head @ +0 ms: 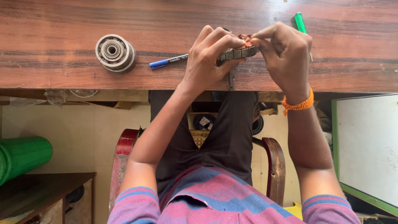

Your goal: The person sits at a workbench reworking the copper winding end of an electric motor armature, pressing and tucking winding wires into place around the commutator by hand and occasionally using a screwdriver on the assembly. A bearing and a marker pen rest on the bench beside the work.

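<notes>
A person sits at a wooden workbench [54, 66] that runs across the upper part of the frame, arms reaching up from the bottom. Both hands meet just right of centre at the top, over a small grey metal part with slotted segments [239, 53] and a tuft of reddish-copper wire [246, 40] at its top. The left hand [209, 58] has its fingers curled over the left end of the part, fingertips pinching at the wire, thumb tucked beneath. The right hand [286, 56] closes on the right end, thumb and forefinger pinched together at the same wire. An orange thread band [298, 104] circles the right wrist.

Left of the hands, a black marker with a blue cap [168, 62] lies flat on the bench, its far end hidden under the left hand. Further left, well apart, rests a round metal bearing-like wheel [115, 52]. A green pen [300, 23] shows behind the right hand, partly covered by it. In the lower left stands a green cylinder [23, 155].
</notes>
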